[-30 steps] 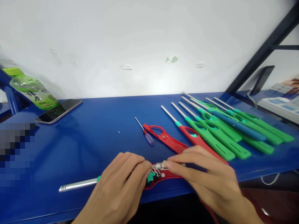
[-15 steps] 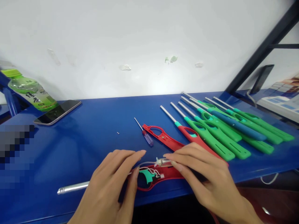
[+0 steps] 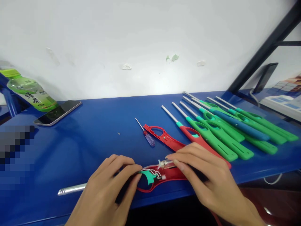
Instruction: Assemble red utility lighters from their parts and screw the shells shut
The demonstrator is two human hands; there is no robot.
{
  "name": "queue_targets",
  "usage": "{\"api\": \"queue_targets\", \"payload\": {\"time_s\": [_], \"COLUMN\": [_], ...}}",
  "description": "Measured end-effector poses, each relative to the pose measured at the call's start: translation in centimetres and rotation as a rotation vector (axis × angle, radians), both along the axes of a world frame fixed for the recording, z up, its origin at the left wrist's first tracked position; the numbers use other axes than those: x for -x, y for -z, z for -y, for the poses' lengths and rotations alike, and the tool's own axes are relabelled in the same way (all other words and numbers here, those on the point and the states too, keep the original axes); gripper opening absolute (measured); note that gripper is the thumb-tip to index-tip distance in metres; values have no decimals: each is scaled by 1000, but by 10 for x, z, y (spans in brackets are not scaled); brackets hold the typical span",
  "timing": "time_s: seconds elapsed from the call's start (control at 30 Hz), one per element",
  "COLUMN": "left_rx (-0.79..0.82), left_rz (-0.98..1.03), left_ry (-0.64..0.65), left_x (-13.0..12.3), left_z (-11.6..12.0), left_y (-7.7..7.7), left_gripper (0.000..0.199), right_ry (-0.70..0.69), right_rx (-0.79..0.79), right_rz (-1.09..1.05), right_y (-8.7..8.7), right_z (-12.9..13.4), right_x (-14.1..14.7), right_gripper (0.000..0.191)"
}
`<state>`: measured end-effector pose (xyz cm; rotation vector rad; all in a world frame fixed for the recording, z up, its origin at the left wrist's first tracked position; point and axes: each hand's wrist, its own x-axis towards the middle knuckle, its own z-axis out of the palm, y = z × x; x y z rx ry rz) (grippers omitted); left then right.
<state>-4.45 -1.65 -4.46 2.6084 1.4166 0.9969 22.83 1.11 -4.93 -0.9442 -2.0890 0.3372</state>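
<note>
Screwdriver (image 3: 149,138) lies beyond the open red lighter (image 3: 173,174); phone (image 3: 58,113) beside green bottle (image 3: 33,93).

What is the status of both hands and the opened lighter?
Left hand at opened lighter's trigger end. Right hand holding clear tank. White wires exposed. Loose red shell half lies just beyond.

Blue tabletop (image 3: 103,119) against a pale, scuffed wall (image 3: 94,34).
The wall is brightest low in the middle, beneath flaked patches (image 3: 126,67); a dark slanted post (image 3: 263,47) with a crossbar (image 3: 288,43) stands at right, a blue post (image 3: 10,102) at far left; a reddish surface (image 3: 282,199) shows below.
</note>
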Motion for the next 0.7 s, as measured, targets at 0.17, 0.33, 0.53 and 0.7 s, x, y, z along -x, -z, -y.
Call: {"api": "queue_targets", "payload": {"time_s": [0.17, 0.33, 0.53, 0.7], "left_rx": [-9, -15, -26, -72], "left_rz": [3, 9, -32, -99], "left_ry": [0, 26, 58, 49], "left_x": [-1, 1, 3, -1], "left_z": [0, -1, 2, 6], "left_y": [0, 1, 2, 6], "left_gripper": [17, 18, 23, 20], "right_ry": [-8, -10, -23, -27], "right_rx": [-13, 3, 34, 51], "right_rz": [-12, -10, -3, 30], "right_y": [-1, -1, -2, -3], "right_z": [-2, 0, 0, -2], "right_x": [0, 0, 0, 2], "right_gripper": [25, 24, 24, 24]}}
